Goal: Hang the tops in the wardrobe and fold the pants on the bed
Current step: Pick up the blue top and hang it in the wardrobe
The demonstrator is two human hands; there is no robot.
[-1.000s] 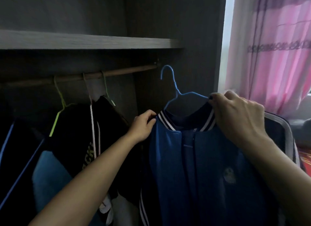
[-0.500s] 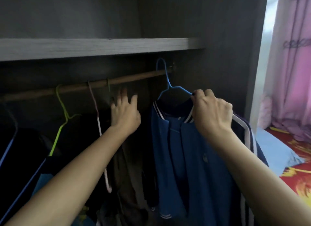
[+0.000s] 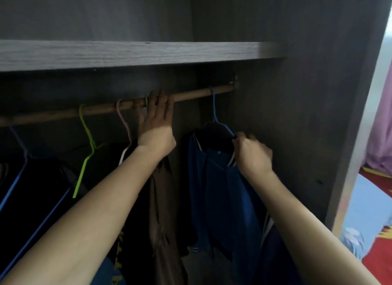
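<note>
On rod (image 3: 191, 95): left hand (image 3: 156, 132) fingers straight beside green hook (image 3: 146, 101); right hand (image 3: 252, 153) fingers pinch blue hanger (image 3: 214, 113).

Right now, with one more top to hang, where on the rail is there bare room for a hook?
The rail is bare between the left hand and the blue hanger, and briefly from that hanger to the side wall. Left of the hand, the pink hanger and green hanger crowd it.
</note>
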